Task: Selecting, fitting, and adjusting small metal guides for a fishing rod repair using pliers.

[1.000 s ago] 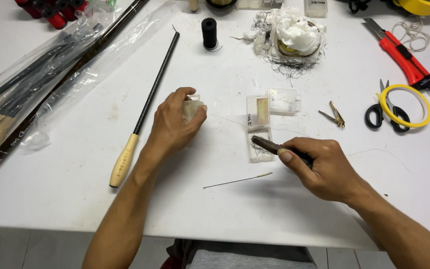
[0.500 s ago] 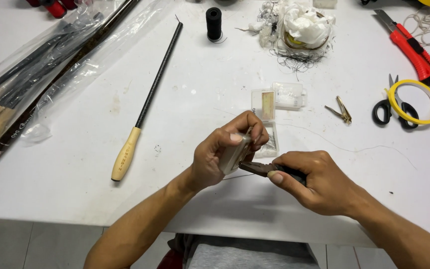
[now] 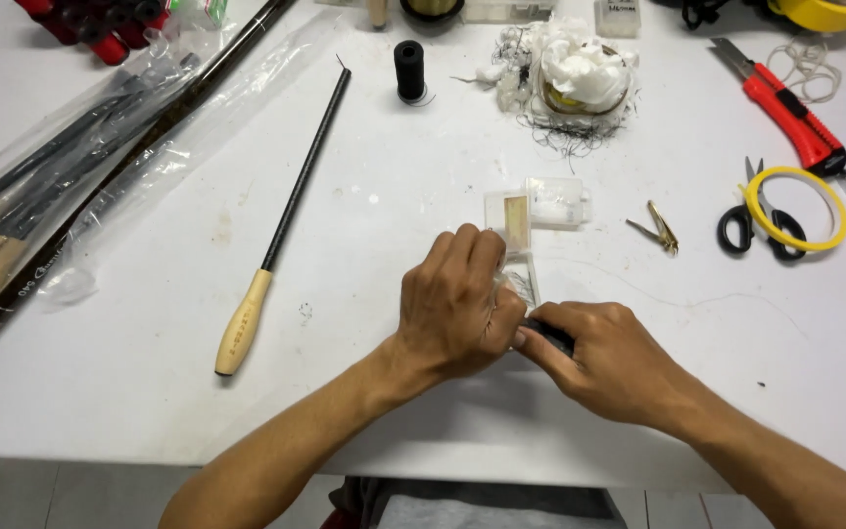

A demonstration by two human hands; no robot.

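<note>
Hands [image 3: 457,304] [image 3: 604,358] meet over small clear packet [image 3: 521,286], pinching dark rod [image 3: 546,335].

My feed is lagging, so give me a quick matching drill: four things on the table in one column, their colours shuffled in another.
Things:
1. utility knife
2. thread spool
3. tape ring
4. rod handle

Colours:
A. yellow
B. pale wood
C. red
D. black

Pairs: 1-C, 2-D, 3-A, 4-B

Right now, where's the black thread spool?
Head view: the black thread spool stands upright at the table's far edge, centre-left, between the tip of the long black rod and the white tangled wad.
</note>
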